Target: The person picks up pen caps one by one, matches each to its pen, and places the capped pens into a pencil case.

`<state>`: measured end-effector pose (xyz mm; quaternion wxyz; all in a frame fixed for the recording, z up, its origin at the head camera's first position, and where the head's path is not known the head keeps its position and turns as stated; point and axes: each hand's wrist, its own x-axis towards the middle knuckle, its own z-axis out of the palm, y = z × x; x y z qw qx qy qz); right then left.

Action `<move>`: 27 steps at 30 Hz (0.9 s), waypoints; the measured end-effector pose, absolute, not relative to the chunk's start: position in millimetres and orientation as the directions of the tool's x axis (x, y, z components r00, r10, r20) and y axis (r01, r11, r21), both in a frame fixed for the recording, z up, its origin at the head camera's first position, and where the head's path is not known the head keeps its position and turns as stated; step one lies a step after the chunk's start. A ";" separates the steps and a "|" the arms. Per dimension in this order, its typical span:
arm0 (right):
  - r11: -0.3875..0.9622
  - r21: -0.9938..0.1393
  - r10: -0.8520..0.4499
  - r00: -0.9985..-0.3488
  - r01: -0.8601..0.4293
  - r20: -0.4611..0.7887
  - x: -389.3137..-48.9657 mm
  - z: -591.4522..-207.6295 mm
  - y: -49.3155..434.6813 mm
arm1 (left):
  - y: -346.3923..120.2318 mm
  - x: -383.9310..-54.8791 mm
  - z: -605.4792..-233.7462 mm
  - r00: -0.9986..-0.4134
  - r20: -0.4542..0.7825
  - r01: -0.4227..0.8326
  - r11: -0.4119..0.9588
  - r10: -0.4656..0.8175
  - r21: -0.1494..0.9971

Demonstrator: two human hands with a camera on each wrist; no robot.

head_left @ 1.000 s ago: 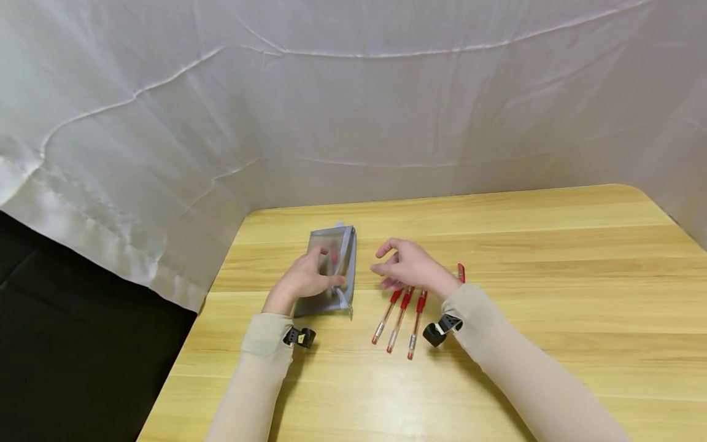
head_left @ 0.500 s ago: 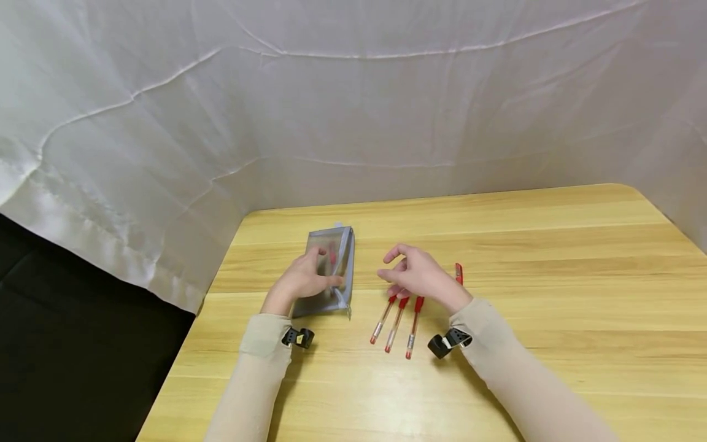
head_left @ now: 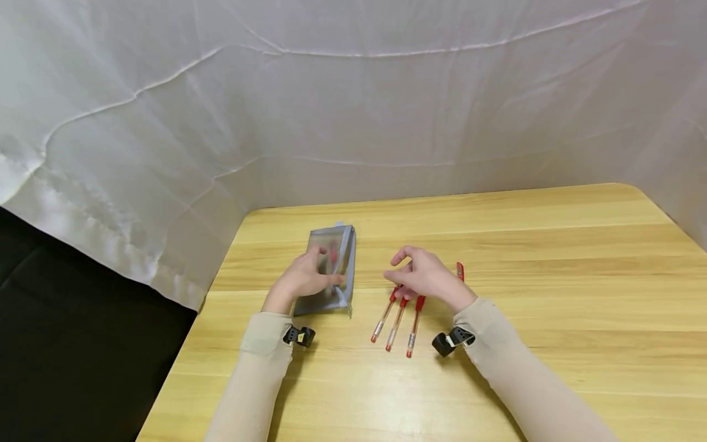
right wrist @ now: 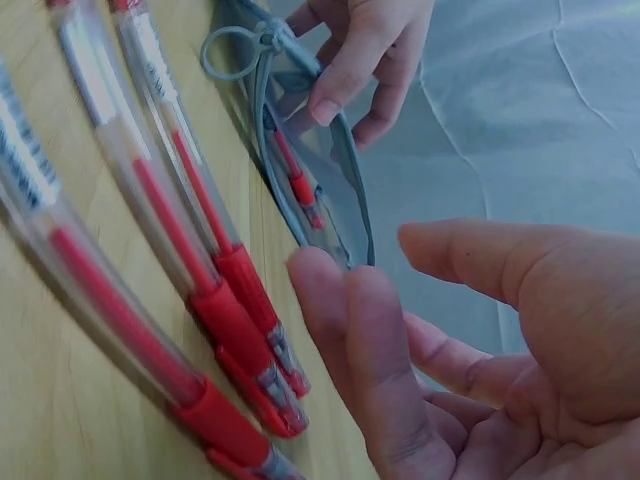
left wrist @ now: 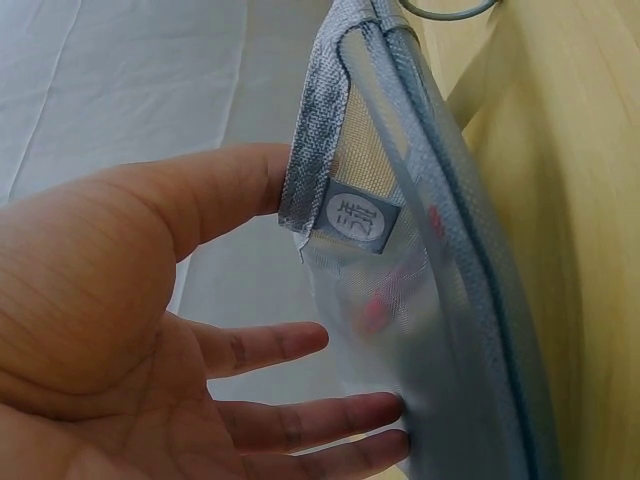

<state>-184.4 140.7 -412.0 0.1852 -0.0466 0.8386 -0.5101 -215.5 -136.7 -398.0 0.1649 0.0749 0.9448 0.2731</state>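
A grey mesh zip pouch (head_left: 326, 301) lies on the table's left part, its zipper mouth parted. My left hand (head_left: 304, 276) holds the pouch's rim, the thumb hooked over the edge and the fingers along the outer mesh. Through the opening, a red pen (right wrist: 300, 185) shows inside. Beside the pouch, my right hand (head_left: 422, 273) hovers with loosely bent fingers and nothing between them. Several clear-barrelled red gel pens (head_left: 397, 325) lie under and before that hand, their red grips partly hidden by it. Another red pen (head_left: 460, 271) pokes out behind the right wrist.
The wooden table (head_left: 552, 294) stretches far to the right. A pale cloth (head_left: 353, 123) hangs along its back and left side. Dark fabric (head_left: 72, 344) fills the lower left. A ring pull (right wrist: 228, 53) hangs from the pouch's zipper.
My right hand has drawn a little to the right, away from the pouch and over the pens. The left hand stays at the pouch's rim, and the pens lie as before.
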 end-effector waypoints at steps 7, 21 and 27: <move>0.535 -0.836 -0.248 -0.923 0.124 -0.295 -183.9 -415.0 143.0 | -134.7 -214.2 -397.5 -0.937 -0.261 0.057 0.840 0.231 0.540; 0.672 -0.740 -0.245 -0.946 -0.008 -0.213 -180.7 -418.0 123.3 | -137.0 -212.2 -396.1 -0.938 -0.265 0.049 0.844 0.222 0.535; 0.702 -0.711 -0.236 -0.956 -0.043 -0.175 -176.6 -421.5 116.7 | -135.0 -211.5 -398.9 -0.936 -0.272 0.044 0.843 0.222 0.536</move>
